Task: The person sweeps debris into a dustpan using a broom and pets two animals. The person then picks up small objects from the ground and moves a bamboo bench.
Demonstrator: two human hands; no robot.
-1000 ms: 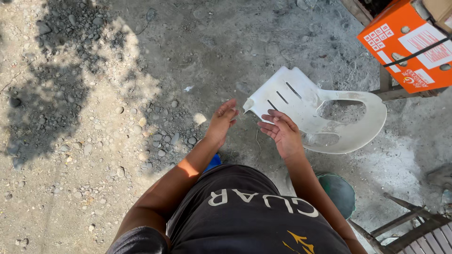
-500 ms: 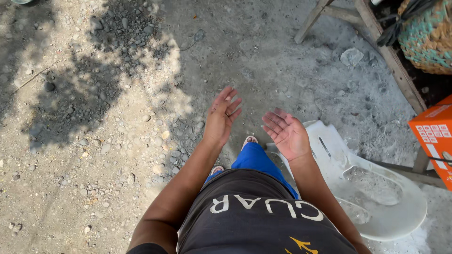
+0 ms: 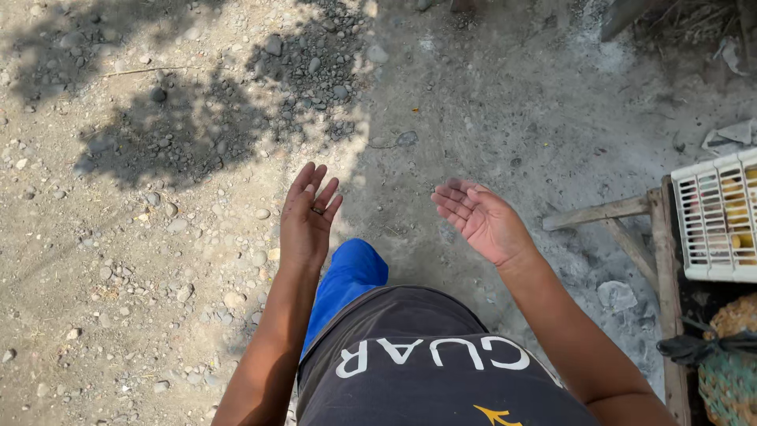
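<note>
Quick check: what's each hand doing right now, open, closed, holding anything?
Left hand: open, fingers spread, holding nothing, raised above the gravel ground.
Right hand: open, palm up, fingers slightly curled, holding nothing.

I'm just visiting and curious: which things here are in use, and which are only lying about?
In use:
left hand, open, holding nothing
right hand, open, holding nothing

Lying about:
white crate
wooden frame
woven basket
stones
</note>
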